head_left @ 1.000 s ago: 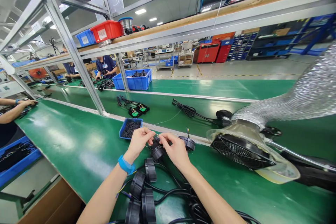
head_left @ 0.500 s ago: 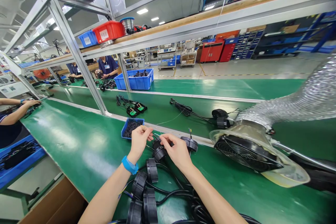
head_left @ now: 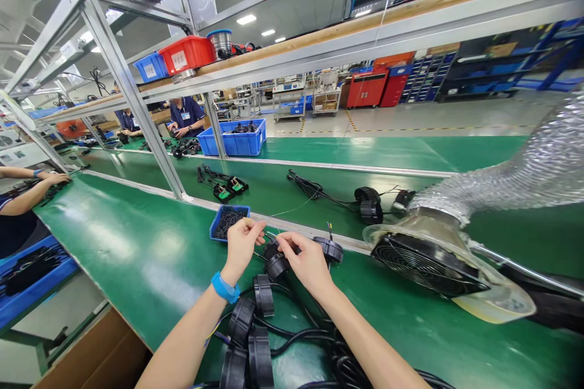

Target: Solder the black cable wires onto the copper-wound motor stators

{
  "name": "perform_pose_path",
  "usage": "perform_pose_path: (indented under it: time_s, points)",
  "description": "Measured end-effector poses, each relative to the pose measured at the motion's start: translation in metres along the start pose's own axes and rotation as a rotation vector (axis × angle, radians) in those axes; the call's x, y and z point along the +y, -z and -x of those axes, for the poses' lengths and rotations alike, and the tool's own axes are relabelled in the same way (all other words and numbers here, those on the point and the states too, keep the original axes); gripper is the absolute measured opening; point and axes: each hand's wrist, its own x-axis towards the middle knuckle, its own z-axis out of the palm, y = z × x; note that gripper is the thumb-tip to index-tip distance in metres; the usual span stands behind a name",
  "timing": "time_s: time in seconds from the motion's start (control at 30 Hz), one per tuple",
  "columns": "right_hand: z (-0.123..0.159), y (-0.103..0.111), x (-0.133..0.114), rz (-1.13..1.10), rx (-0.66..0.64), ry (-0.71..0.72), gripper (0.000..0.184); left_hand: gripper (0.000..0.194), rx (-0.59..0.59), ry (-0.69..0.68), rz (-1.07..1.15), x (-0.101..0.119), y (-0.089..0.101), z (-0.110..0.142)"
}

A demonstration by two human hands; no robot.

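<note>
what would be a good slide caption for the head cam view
Left hand and right hand work thin wires at black cable plugs on a green bench

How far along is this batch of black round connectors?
Roughly, going by the layout. Done: the blue crate on the far bench holds cabled parts, though whether they are this batch is unclear. In hand: the right hand is on a round black connector, and the left hand pinches a thin wire. Left, probably: the cabled connectors lying nearby.
</note>
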Motion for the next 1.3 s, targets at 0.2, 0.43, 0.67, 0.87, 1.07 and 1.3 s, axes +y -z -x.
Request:
perform_pose_path:
  time_s: [0.2,0.43,0.67,0.87,1.07,1.3]
  points:
    - [0.0,0.0,0.0,0.008,-0.005,0.002,0.028,0.034,0.005,0.013,-0.03,-0.001,0.001,-0.001]
    - [0.0,0.0,-0.002,0.014,-0.01,-0.001,0.027,0.037,0.015,0.013,-0.063,0.001,0.001,0.0]
    - [0.0,-0.001,0.0,0.008,-0.01,-0.003,0.026,0.036,-0.013,0.014,-0.084,0.0,0.001,0.001]
    - [0.001,-0.001,0.001,0.002,-0.018,0.002,0.024,0.038,-0.045,-0.002,-0.149,-0.003,-0.002,0.005]
    - [0.001,-0.001,-0.002,-0.005,-0.025,-0.007,0.022,0.042,-0.128,-0.133,-0.335,-0.004,0.002,0.005]
    - [0.001,-0.002,-0.001,-0.035,0.031,-0.072,0.023,0.034,-0.051,-0.382,-1.195,-0.016,0.048,-0.033]
